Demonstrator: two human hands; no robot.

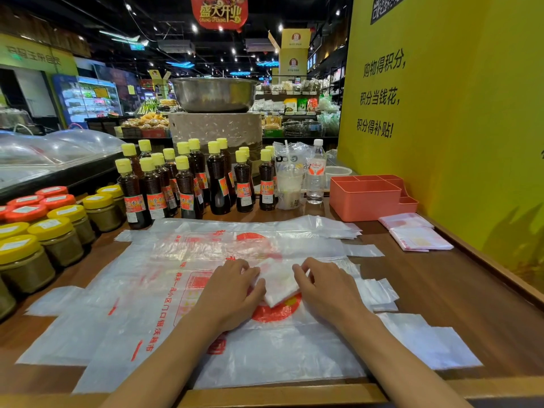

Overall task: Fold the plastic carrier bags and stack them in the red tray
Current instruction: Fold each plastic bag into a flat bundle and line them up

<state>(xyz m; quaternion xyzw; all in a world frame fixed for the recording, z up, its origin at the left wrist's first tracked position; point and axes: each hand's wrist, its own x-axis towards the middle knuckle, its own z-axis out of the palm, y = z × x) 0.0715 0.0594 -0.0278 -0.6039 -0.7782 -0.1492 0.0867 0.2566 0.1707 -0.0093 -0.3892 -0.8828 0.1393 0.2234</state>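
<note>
Both hands, left (232,285) and right (323,285), pinch a folded bag (278,282) with curled fingers; tray (363,206) contents unseen.

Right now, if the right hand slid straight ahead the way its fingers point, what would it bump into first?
The right hand points up and left, so it would first push into the small folded bag at its fingertips. Past that sits the left hand.
</note>
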